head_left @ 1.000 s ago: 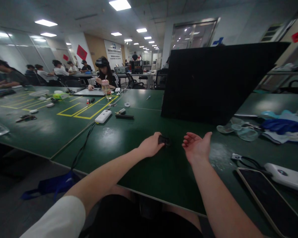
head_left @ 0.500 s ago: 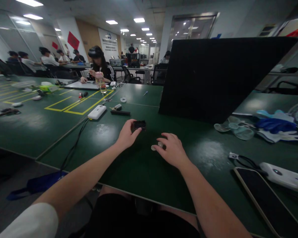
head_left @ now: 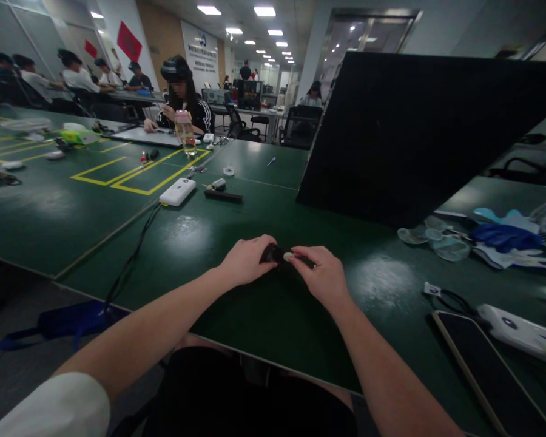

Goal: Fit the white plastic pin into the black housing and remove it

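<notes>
My left hand [head_left: 246, 261] is closed around a small black part [head_left: 272, 254], whose kind I cannot make out. Between the thumb and fingertips of my right hand [head_left: 323, 273] is a small whitish round piece [head_left: 288, 257]. The two pieces are close together over the green table [head_left: 264, 321], and I cannot tell whether they touch. Fingers hide much of both.
A large black panel [head_left: 418, 139] leans at the back right. Blue fan blades [head_left: 434, 237], gloves [head_left: 505, 240], a phone [head_left: 491, 370] and a white power bank [head_left: 523, 331] lie right. Another power bank [head_left: 178, 192] and a black bar [head_left: 224, 196] lie ahead. A person [head_left: 186, 109] sits opposite.
My hands have come together. The black part moved right and toward me and turned in my left hand; my right hand lifted the whitish piece up to it. The view shifted slightly.
</notes>
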`<state>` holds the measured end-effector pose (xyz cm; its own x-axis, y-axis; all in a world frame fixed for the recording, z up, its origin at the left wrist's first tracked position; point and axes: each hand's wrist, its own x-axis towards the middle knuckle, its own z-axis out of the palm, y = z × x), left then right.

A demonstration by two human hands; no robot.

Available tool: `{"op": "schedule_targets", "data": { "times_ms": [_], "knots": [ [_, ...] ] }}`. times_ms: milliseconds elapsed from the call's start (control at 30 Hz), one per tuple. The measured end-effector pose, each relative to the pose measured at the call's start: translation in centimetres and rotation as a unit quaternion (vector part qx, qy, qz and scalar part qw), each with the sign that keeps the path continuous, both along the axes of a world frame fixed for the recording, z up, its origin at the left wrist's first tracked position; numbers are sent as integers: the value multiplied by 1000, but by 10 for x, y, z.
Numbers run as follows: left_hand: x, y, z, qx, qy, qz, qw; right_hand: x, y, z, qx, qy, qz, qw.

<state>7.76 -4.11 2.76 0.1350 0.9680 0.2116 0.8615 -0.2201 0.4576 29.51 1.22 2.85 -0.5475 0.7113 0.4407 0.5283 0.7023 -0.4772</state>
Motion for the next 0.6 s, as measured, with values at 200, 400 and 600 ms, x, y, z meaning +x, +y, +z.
{"op": "schedule_targets", "data": {
  "times_ms": [200,400,600],
  "knots": [
    [7,-4,1,-12,-14,-33,999,-11,-8,0,78,-48,31,995],
    [6,-5,0,-1,-16,-29,999,-7,-3,-4,81,6,-61,995],
    [7,-6,1,-6,-26,-21,999,5,2,6,76,46,-94,992]
  ]
}}
